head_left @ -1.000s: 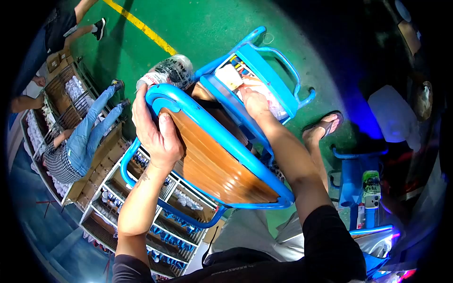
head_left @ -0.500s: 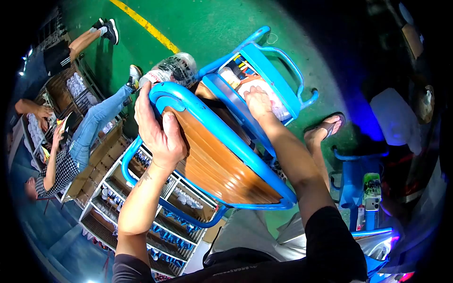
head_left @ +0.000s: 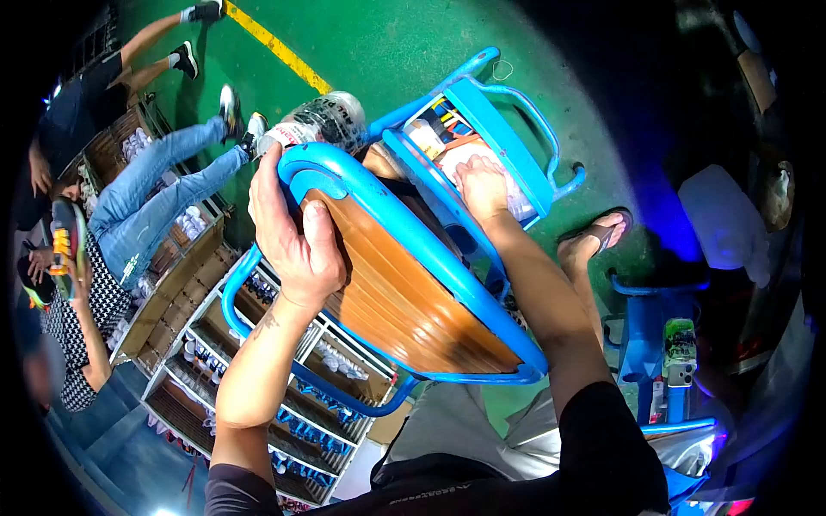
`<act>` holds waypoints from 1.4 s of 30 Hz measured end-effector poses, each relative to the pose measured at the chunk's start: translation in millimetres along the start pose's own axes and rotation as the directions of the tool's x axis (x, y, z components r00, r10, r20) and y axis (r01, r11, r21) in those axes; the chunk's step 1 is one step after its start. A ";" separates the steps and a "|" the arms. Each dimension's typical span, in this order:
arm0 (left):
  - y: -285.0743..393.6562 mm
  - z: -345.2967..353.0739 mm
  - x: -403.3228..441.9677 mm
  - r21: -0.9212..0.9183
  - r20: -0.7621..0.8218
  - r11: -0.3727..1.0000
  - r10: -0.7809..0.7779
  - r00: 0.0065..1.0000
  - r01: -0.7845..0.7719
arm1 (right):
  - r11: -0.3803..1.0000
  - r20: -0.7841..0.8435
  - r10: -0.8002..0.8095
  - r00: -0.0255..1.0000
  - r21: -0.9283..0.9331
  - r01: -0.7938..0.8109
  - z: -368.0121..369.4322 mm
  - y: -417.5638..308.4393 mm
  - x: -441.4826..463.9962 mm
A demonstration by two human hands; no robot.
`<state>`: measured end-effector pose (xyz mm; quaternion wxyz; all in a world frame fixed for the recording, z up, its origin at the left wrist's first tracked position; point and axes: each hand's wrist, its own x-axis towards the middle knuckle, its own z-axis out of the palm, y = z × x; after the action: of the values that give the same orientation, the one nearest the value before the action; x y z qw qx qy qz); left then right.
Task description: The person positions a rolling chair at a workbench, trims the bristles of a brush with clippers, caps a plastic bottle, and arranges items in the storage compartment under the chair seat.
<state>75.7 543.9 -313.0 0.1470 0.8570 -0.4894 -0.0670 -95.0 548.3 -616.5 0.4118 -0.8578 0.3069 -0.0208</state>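
A brown slatted wooden chair [head_left: 413, 297] with a thick blue tube frame is tilted up in front of me. My left hand [head_left: 297, 236] grips its upper left corner, thumb on the wood and fingers over the tube. Beyond it stands a blue metal box [head_left: 503, 138] with colourful small items and a pale bundle [head_left: 460, 159] inside. My right hand [head_left: 483, 185] reaches into this box, its bent fingers on the pale bundle; what they pinch, if anything, is hidden. Past the chair's far corner is a clear plastic jug [head_left: 331, 120] with printing.
White shelves [head_left: 284, 430] with rows of shoe parts stand at lower left. Two people are at the left, one in jeans [head_left: 168, 185] holding a shoe [head_left: 67, 241]. A blue stand [head_left: 645, 335] with a phone [head_left: 681, 370] is at right. My sandalled foot [head_left: 607, 230] is on the green floor.
My right hand has shifted slightly right within the box, its fingers more bent. My left hand keeps its hold on the chair. The people at the left have moved, and the shoe is raised.
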 end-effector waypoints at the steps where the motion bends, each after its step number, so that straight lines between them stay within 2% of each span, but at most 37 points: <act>1: 0.2 -0.2 -0.3 -0.005 0.002 1.000 -0.002 1.000 0.002 | 1.000 -0.027 -0.006 1.000 0.025 0.007 -2.2 0.7 -2.7; 3: 0.2 0.4 -1.3 -0.007 -0.005 1.000 -0.001 1.000 0.001 | 0.997 -0.082 -0.019 0.996 0.074 0.025 -6.4 0.1 -8.3; 7: 0.3 0.7 -0.9 0.000 -0.013 1.000 0.003 1.000 -0.003 | 0.987 -0.135 0.073 0.988 0.151 -0.052 -4.1 -2.0 -18.3; 12: -0.1 0.5 -0.8 -0.013 -0.007 1.000 -0.017 1.000 0.017 | 0.983 -0.172 0.075 0.982 0.181 -0.043 -4.2 -2.2 -18.2; 15: 1.5 -0.8 -0.7 -0.009 0.002 1.000 -0.021 1.000 0.021 | 0.971 -0.159 0.132 0.978 0.221 -0.095 -8.3 -3.7 -18.1; 20: 1.2 -0.6 -0.7 0.012 -0.004 1.000 -0.003 1.000 0.003 | 0.898 -0.162 0.328 0.931 0.360 -0.254 -2.9 -6.0 -29.7; 24: 5.2 -3.4 -1.9 0.007 0.035 0.999 -0.034 0.999 0.034 | 0.790 -0.083 0.485 0.870 0.468 -0.396 -9.7 -10.5 -46.7; 27: 6.6 -2.0 -1.9 0.006 0.045 0.999 -0.048 0.998 0.047 | 0.818 -0.044 0.483 0.875 0.379 -0.433 -12.2 -6.5 -62.9; 28: 9.3 -3.1 -0.8 0.013 0.049 0.999 -0.048 0.998 0.047 | 0.851 -0.139 0.470 0.872 0.334 -0.405 -12.0 -8.3 -66.9; 31: 8.0 -2.2 -0.1 0.029 0.044 0.999 -0.029 0.999 0.028 | 0.810 -0.019 0.510 0.860 0.346 -0.473 -28.5 -17.0 -76.5; 37: 7.4 -1.1 -0.4 0.010 0.039 0.999 -0.030 0.999 0.030 | 0.787 -0.020 0.452 0.892 0.480 -0.388 -52.4 -30.3 -86.8; 40: 7.8 -0.2 -1.0 -0.007 0.020 0.999 -0.043 0.999 0.043 | 0.646 0.179 0.466 0.867 0.600 -0.471 -62.7 -31.6 -95.4; 42: 8.6 0.1 -0.2 -0.010 0.019 0.999 -0.039 0.999 0.039 | 0.606 0.283 0.481 0.830 0.577 -0.548 -66.6 -31.2 -94.6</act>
<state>68.6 540.0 -310.3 0.1454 0.8649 -0.4737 -0.0803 -175.0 568.3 -529.6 0.6798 -0.5410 0.4937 0.0383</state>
